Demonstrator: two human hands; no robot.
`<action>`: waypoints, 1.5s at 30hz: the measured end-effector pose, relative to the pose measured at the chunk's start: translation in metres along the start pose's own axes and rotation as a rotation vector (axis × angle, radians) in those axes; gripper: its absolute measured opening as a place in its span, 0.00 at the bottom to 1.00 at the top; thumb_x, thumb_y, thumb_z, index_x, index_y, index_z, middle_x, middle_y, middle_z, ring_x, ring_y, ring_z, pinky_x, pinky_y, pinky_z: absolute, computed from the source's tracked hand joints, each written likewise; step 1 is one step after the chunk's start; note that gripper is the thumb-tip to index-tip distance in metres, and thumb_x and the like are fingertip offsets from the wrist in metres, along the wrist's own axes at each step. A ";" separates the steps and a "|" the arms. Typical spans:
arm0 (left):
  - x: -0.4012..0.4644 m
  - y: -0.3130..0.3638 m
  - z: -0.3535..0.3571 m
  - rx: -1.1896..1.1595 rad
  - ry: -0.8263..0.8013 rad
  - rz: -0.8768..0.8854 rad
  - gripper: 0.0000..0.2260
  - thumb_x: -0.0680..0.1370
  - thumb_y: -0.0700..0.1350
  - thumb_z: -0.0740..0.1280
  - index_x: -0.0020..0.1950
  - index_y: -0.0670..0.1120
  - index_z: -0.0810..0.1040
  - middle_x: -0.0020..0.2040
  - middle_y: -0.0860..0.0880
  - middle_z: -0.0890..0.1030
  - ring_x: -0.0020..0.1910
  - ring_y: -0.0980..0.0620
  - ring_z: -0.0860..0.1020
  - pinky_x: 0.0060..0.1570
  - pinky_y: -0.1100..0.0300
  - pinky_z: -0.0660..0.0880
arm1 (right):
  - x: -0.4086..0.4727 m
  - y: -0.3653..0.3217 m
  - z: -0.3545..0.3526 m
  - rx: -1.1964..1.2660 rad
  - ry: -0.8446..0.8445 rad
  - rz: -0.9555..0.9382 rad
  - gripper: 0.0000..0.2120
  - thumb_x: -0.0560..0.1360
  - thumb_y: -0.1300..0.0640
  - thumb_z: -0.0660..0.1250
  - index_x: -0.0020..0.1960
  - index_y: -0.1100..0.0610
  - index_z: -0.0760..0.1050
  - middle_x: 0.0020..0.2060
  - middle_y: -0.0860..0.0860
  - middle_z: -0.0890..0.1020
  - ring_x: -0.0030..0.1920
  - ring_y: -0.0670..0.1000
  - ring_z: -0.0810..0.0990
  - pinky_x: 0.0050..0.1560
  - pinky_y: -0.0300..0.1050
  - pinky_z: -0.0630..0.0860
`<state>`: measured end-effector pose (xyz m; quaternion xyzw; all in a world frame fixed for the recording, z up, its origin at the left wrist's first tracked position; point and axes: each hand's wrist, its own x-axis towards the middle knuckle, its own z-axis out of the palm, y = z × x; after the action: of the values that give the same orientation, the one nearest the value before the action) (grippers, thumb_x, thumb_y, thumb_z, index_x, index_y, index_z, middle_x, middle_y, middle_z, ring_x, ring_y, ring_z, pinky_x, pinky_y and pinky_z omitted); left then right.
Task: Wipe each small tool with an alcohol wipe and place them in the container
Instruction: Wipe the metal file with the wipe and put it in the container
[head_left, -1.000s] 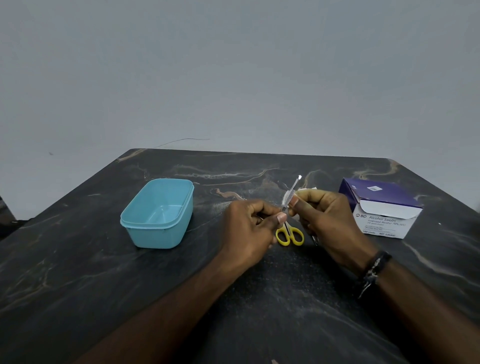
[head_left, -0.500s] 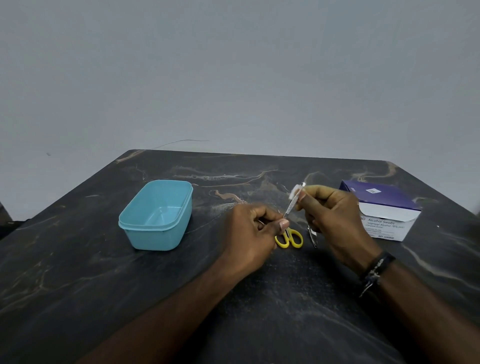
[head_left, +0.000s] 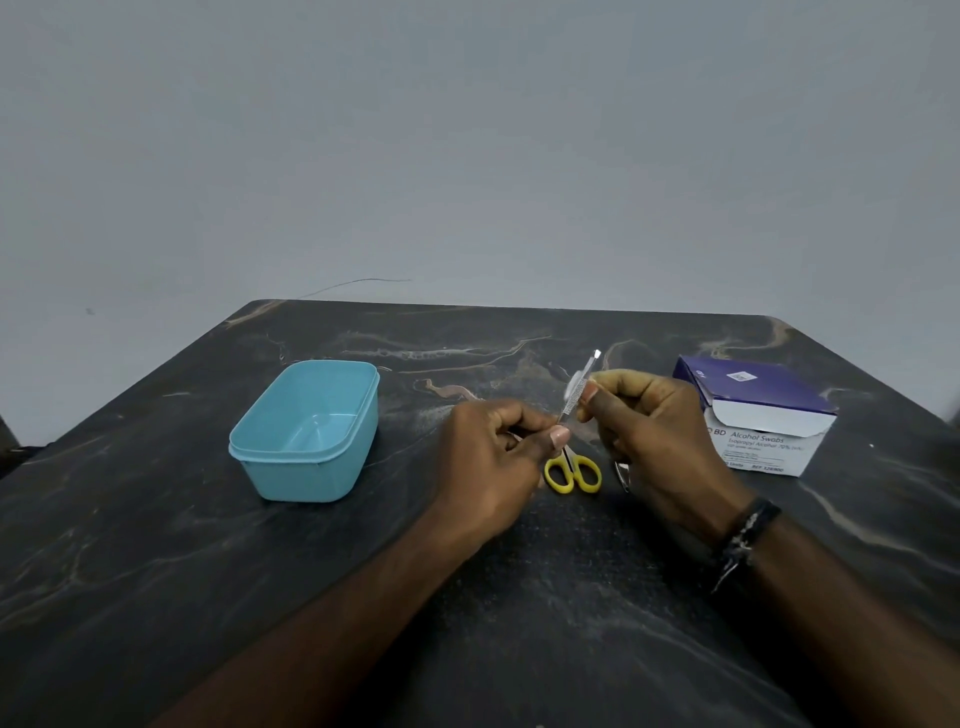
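One slim metal tool (head_left: 577, 391), a nail-file-like strip with a textured face, is standing tilted above the table between the two hands, its tip pointing up and away from the person. The left hand (head_left: 498, 457) is pinching its lower end between thumb and curled fingers. The right hand (head_left: 654, 431) is pinching a small white alcohol wipe (head_left: 575, 383) against the tool's middle section, thumb in front, fingers curled behind. The two hands are sitting close together, joined only through the tool.

Directly below them, one pair of yellow-handled scissors (head_left: 573, 472) is lying flat on the table, blades hidden under the left hand. Just to its right, one small metal piece (head_left: 622, 474) is showing partly from under the right hand; its type cannot be determined.

One open light-blue container (head_left: 306, 431) is standing well to the left of the hands, showing nothing inside. One purple-and-white box (head_left: 758, 415) is resting at the right, flap open, reading "BD Alcohol Swabs"; the smaller print is too blurred to confirm. A dark bracelet (head_left: 743, 535) is circling the right wrist. All items are resting on a dark marbled table (head_left: 156, 571).
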<state>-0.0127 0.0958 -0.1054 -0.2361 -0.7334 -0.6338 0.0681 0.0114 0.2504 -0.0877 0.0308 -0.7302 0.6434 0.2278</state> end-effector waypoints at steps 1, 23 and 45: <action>0.000 0.000 0.000 0.002 -0.011 0.003 0.02 0.74 0.40 0.73 0.42 0.43 0.84 0.29 0.52 0.82 0.24 0.56 0.77 0.27 0.59 0.76 | 0.001 -0.001 -0.002 0.012 0.025 -0.001 0.10 0.77 0.59 0.67 0.40 0.62 0.79 0.25 0.46 0.78 0.22 0.43 0.62 0.23 0.35 0.60; 0.007 0.007 -0.003 -0.417 0.112 -0.250 0.03 0.75 0.39 0.71 0.48 0.40 0.82 0.30 0.51 0.78 0.27 0.55 0.73 0.26 0.61 0.72 | -0.004 0.000 0.005 0.022 -0.010 0.029 0.12 0.77 0.60 0.68 0.37 0.65 0.78 0.19 0.45 0.69 0.22 0.44 0.61 0.24 0.37 0.59; 0.009 0.011 -0.010 -0.455 0.075 -0.242 0.10 0.81 0.45 0.63 0.60 0.46 0.78 0.39 0.46 0.80 0.28 0.49 0.80 0.28 0.56 0.80 | -0.001 0.000 0.003 -0.068 0.028 0.047 0.08 0.77 0.58 0.68 0.41 0.61 0.80 0.22 0.44 0.76 0.20 0.40 0.66 0.23 0.31 0.63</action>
<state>-0.0181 0.0900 -0.0902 -0.1324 -0.5920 -0.7942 -0.0360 0.0118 0.2473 -0.0887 -0.0033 -0.7488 0.6239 0.2237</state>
